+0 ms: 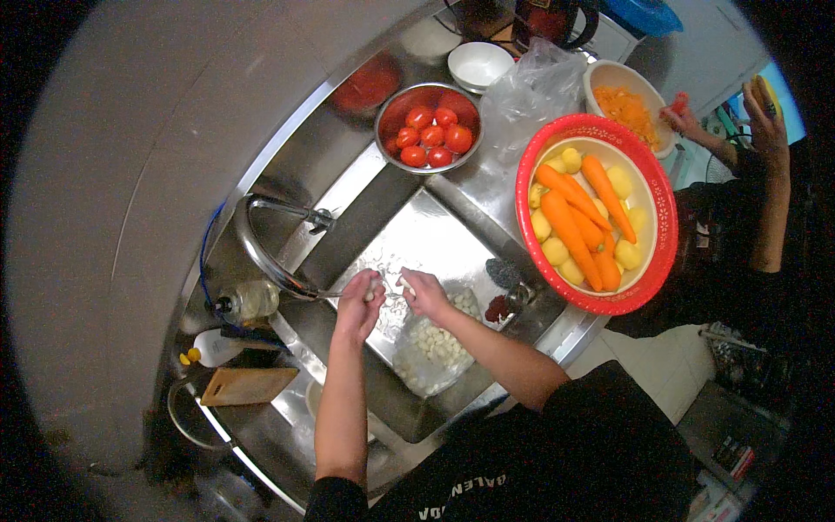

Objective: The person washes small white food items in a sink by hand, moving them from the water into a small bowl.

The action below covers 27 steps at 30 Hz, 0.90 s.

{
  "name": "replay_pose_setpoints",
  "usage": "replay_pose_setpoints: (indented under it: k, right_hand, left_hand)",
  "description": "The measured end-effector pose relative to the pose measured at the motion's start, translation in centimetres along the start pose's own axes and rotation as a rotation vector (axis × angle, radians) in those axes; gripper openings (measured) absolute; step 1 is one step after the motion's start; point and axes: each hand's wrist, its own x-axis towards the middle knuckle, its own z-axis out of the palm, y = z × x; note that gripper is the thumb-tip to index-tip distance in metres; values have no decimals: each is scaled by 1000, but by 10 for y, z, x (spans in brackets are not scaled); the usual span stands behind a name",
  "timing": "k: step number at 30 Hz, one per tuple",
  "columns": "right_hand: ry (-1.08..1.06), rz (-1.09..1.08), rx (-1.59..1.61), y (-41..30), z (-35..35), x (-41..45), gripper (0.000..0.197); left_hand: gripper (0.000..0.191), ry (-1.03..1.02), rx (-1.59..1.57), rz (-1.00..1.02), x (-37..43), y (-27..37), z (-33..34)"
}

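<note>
Both my hands are over a stainless steel sink (430, 225), beside the end of the curved metal faucet (251, 258). Small pale pieces, probably garlic cloves, are in the fingers of my left hand (359, 303) and my right hand (425, 297). Below my right hand, a clear plastic bag of peeled garlic cloves (437, 346) lies in the sink, partly hidden by my right forearm. A dark scouring pad (502, 273) and a dark red clump (497, 308) lie by the sink's right side.
A steel bowl of tomatoes (430, 134), a white bowl (481, 65), a plastic bag (531, 91) and a red-rimmed basin of carrots and potatoes (668, 222) stand beyond. A co-worker's hands (766, 130) are at right, near a bowl of orange shreds (625, 114). A cutting board (248, 386) is at left.
</note>
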Motion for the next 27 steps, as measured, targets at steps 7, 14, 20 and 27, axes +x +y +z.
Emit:
replay_pose_setpoints:
  k: [7,14,20,27]
  right_hand:
    - [34,73,125,-6,4,-5,40]
    - [39,76,70,-15,0,-14,37]
    - [33,64,69,-17,2,-10,35]
    - [-4,61,74,-19,5,-14,35]
  left_hand:
    - [47,-166,-186,32,10,-2,-2]
    - [32,-76,12,86,6,0,11]
    - [35,11,49,-5,7,16,26]
    - [46,-142,-235,-150,14,20,3]
